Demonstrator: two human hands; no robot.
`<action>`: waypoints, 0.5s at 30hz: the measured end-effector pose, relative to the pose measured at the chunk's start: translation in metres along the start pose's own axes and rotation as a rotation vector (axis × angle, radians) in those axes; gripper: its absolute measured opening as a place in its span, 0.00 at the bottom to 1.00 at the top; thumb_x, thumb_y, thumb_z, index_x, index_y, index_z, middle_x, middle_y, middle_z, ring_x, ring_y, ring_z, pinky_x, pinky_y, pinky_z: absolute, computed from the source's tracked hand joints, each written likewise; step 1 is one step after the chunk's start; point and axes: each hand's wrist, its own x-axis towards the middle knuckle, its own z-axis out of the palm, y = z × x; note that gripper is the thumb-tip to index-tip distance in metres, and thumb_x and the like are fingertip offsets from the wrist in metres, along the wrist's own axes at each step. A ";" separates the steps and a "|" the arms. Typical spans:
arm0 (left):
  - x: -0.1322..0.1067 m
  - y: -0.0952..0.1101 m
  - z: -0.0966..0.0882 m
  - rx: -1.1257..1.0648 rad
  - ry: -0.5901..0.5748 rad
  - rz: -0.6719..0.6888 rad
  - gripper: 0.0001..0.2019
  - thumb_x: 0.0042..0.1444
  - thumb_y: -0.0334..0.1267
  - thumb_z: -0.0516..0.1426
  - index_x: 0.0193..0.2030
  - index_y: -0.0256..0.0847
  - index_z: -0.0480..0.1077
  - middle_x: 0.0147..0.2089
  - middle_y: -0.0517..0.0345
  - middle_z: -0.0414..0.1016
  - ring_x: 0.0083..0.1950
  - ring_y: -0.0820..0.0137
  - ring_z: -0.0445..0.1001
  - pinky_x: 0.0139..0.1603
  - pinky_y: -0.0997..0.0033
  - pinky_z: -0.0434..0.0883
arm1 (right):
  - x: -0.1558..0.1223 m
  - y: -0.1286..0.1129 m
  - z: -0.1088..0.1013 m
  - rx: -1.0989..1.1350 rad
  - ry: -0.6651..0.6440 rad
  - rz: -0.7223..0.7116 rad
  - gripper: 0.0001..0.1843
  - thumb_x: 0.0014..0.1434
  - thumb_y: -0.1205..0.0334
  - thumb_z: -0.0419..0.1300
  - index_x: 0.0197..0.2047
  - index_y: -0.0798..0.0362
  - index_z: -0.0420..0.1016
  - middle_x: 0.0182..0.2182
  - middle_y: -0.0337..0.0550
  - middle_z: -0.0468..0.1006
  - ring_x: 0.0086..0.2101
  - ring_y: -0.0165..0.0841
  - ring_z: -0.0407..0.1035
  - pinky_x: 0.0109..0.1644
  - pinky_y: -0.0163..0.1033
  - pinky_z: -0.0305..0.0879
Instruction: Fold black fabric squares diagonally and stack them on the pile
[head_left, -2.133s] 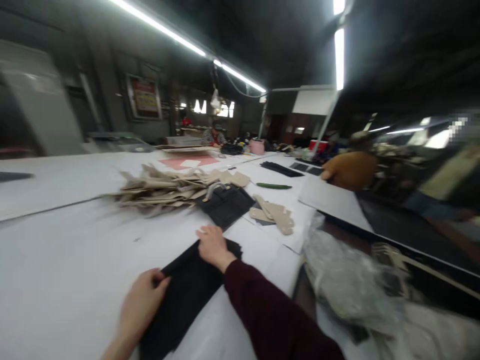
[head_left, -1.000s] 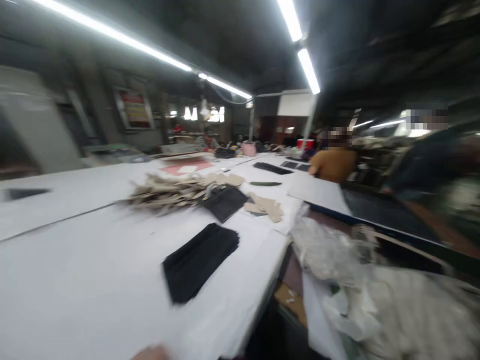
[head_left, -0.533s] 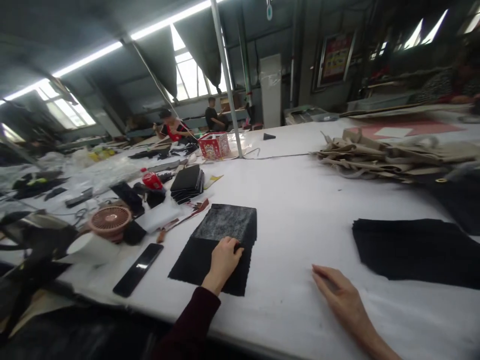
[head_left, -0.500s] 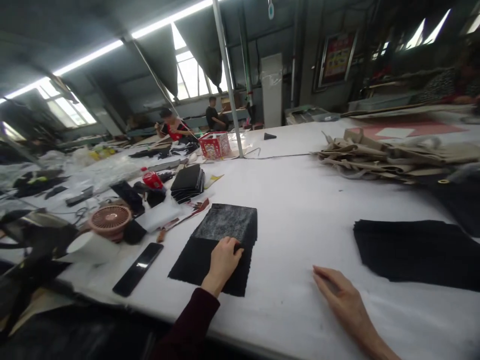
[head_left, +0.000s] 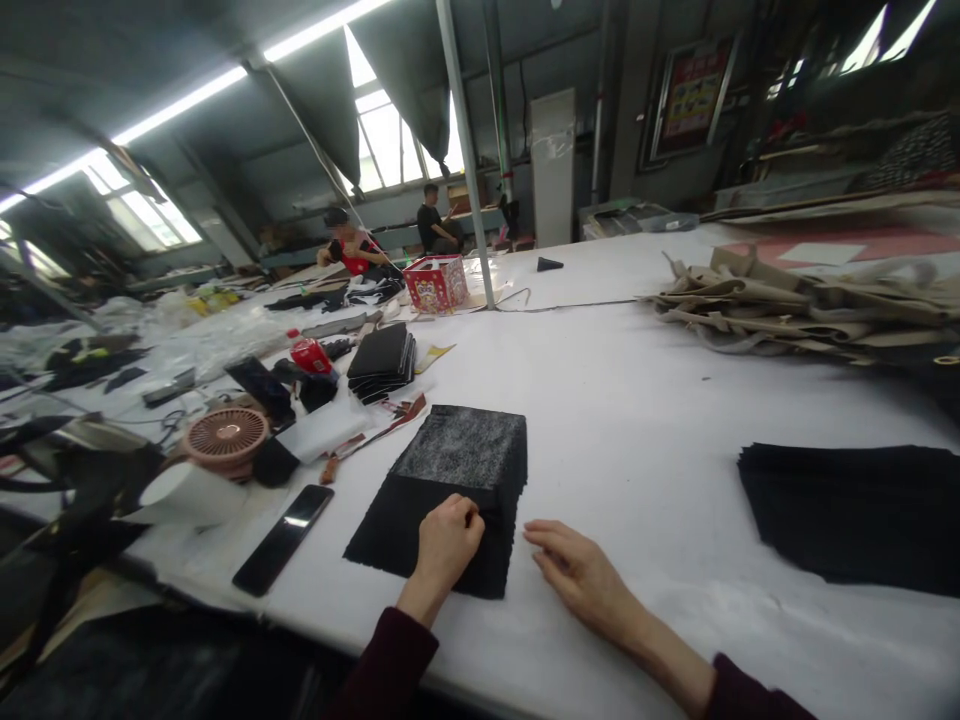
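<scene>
A black cloth piece (head_left: pixel 397 525) lies on the white table with its far part folded over, showing a speckled grey patch (head_left: pixel 461 447). My left hand (head_left: pixel 448 540) rests on it just below the fold, fingers curled and closed on the cloth; the fingertips are partly hidden. Just right of the cloth's edge, my right hand (head_left: pixel 581 575) hovers low over the table, holding nothing, its fingers stretched toward the cloth and slightly apart. Farther right lies a stack of black cloth (head_left: pixel 855 515).
On the left are a phone (head_left: pixel 283 540), a pink fan (head_left: pixel 226 438), a red-labelled bottle (head_left: pixel 310 354) and a stack of black pieces (head_left: pixel 381 362). Beige pieces (head_left: pixel 780 310) are piled at the far right. A metal pole (head_left: pixel 469 160) stands behind. Two people sit in the background.
My right hand has moved left, close to the cloth's right edge. My left hand stays on the cloth near the fold, its fingers more curled. The view has shifted slightly.
</scene>
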 end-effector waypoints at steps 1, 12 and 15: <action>0.001 -0.003 -0.002 -0.042 0.000 -0.011 0.08 0.56 0.30 0.54 0.33 0.41 0.75 0.37 0.57 0.75 0.38 0.69 0.73 0.42 0.72 0.64 | 0.010 -0.003 0.007 -0.019 -0.029 -0.037 0.18 0.64 0.64 0.50 0.52 0.50 0.76 0.53 0.46 0.75 0.53 0.36 0.69 0.60 0.43 0.64; 0.017 -0.031 -0.005 -0.807 -0.057 -0.188 0.02 0.41 0.30 0.61 0.24 0.38 0.76 0.25 0.61 0.74 0.29 0.70 0.69 0.35 0.72 0.65 | 0.055 0.011 0.034 -0.336 -0.135 -0.174 0.17 0.64 0.71 0.50 0.48 0.52 0.77 0.55 0.44 0.74 0.48 0.36 0.69 0.55 0.42 0.66; 0.017 -0.046 -0.013 -1.163 0.013 -0.341 0.03 0.39 0.31 0.63 0.25 0.36 0.74 0.25 0.60 0.74 0.28 0.70 0.71 0.33 0.73 0.68 | 0.055 0.009 0.038 -0.398 -0.119 -0.159 0.16 0.65 0.71 0.49 0.46 0.52 0.77 0.56 0.42 0.73 0.46 0.36 0.69 0.53 0.43 0.66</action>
